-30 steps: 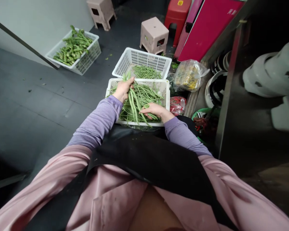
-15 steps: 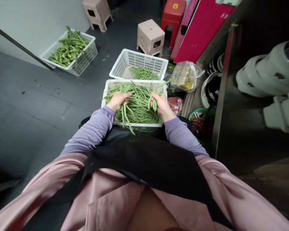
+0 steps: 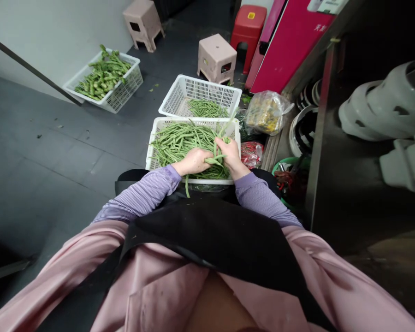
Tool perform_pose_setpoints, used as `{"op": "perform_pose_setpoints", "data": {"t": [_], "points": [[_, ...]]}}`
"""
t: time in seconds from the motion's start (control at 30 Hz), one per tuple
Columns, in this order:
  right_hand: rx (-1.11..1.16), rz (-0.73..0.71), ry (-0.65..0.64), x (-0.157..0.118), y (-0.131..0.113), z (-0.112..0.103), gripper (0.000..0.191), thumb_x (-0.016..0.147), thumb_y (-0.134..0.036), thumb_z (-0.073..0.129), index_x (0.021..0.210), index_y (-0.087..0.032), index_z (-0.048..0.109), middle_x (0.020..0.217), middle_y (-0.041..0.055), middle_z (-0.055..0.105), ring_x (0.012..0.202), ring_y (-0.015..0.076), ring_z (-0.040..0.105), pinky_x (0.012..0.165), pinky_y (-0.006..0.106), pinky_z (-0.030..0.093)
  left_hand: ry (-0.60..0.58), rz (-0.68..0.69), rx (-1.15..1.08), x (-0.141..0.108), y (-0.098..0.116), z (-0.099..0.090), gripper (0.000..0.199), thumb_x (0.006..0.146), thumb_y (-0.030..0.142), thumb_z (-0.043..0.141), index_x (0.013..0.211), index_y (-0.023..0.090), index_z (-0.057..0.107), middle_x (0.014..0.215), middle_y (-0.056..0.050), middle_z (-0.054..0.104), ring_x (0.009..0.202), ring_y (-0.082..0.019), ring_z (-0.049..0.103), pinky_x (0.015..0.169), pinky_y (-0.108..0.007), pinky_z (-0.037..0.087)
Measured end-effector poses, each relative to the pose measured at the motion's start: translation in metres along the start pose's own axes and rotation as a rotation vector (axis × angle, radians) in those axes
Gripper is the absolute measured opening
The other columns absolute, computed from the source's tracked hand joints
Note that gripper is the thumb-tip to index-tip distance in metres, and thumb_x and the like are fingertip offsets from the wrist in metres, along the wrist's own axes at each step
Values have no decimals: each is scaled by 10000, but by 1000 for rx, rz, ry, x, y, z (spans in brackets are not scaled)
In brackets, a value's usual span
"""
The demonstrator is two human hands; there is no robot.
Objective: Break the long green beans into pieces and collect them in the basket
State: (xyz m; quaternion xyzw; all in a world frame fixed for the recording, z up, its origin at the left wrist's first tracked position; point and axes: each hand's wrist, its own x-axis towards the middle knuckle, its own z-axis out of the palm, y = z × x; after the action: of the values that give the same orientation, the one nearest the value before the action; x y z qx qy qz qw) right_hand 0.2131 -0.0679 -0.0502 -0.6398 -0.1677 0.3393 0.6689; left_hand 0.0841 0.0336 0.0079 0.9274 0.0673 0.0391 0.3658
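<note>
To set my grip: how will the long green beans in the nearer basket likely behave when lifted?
The long green beans probably flex slightly rather than flop, as many lie nearly straight. Lifting some may drag neighbours, since they're heaped and crossed in the nearer basket. Loose ones could slip away: one dangles over its edge, below the left hand.
</note>
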Motion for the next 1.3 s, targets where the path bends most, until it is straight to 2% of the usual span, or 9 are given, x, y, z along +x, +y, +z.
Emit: {"op": "perform_pose_setpoints", "data": {"t": [0.23, 0.3, 0.47, 0.57, 0.7, 0.8, 0.9, 1.07, 1.3], "points": [[-145, -54, 62, -6, -1, 6, 324, 851, -431, 715, 691, -221, 525, 518, -32, 514, 507, 135, 522, 513, 256, 443, -451, 98, -150, -3, 15, -3, 241, 757, 214, 642, 534, 173, 560, 461, 46, 470, 465, -80, 358, 503, -257, 288], [-122, -11, 75, 0, -2, 3, 294, 859, -428, 703, 717, -216, 556, 504, -28, 523, 488, 137, 510, 489, 255, 427, -477, 50, -125, -3, 17, 1, 240, 745, 187, 670, 523, 171, 579, 474, 34, 508, 466, -80, 365, 503, -265, 290], [109, 104, -239, 3, -8, -11, 302, 765, -450, 769, 761, -198, 603, 555, -26, 580, 451, 118, 505, 420, 240, 417, 62, -399, -442, 4, -20, -26, 134, 815, 287, 756, 807, 160, 713, 458, 53, 485, 404, -76, 374, 470, -245, 300], [182, 177, -436, -5, -11, -15, 329, 702, -453, 793, 757, -187, 607, 572, -21, 608, 416, 111, 508, 382, 235, 414, 212, -564, -772, 9, -43, -45, 136, 804, 195, 778, 898, 143, 693, 417, 87, 401, 368, -60, 340, 420, -210, 267], [156, 232, -647, -13, -14, -12, 360, 673, -436, 782, 859, -147, 675, 559, -14, 631, 370, 115, 493, 341, 237, 389, 300, -593, -1116, 21, -45, -48, 165, 888, 272, 742, 844, 139, 655, 425, 98, 350, 357, -35, 260, 374, -175, 244], [100, 229, -721, -20, -16, -8, 322, 685, -437, 759, 786, -140, 684, 502, -17, 593, 352, 114, 469, 337, 235, 369, 326, -545, -1144, 35, -39, -43, 308, 891, 406, 759, 785, 157, 612, 480, 73, 425, 366, -23, 246, 357, -180, 234], [0, 202, -727, -26, -20, -4, 279, 710, -422, 728, 679, -153, 663, 493, -4, 583, 361, 109, 464, 350, 231, 355, 338, -565, -1041, 43, -41, -36, 336, 851, 348, 807, 706, 166, 563, 479, 68, 425, 377, -26, 290, 361, -195, 247], [-171, 88, -598, -30, -29, -2, 244, 715, -380, 685, 610, -162, 657, 517, 11, 599, 452, 106, 499, 450, 216, 386, 564, -532, -827, 38, -56, -20, 369, 838, 291, 803, 652, 198, 498, 426, 85, 371, 373, -41, 328, 371, -212, 254], [-331, 24, -685, -31, -33, -1, 247, 718, -343, 623, 555, -160, 651, 528, 12, 606, 464, 97, 470, 481, 224, 363, 416, -573, -1043, 35, -53, -31, 267, 890, 367, 721, 753, 161, 620, 441, 104, 309, 380, -36, 265, 387, -199, 246]]}}
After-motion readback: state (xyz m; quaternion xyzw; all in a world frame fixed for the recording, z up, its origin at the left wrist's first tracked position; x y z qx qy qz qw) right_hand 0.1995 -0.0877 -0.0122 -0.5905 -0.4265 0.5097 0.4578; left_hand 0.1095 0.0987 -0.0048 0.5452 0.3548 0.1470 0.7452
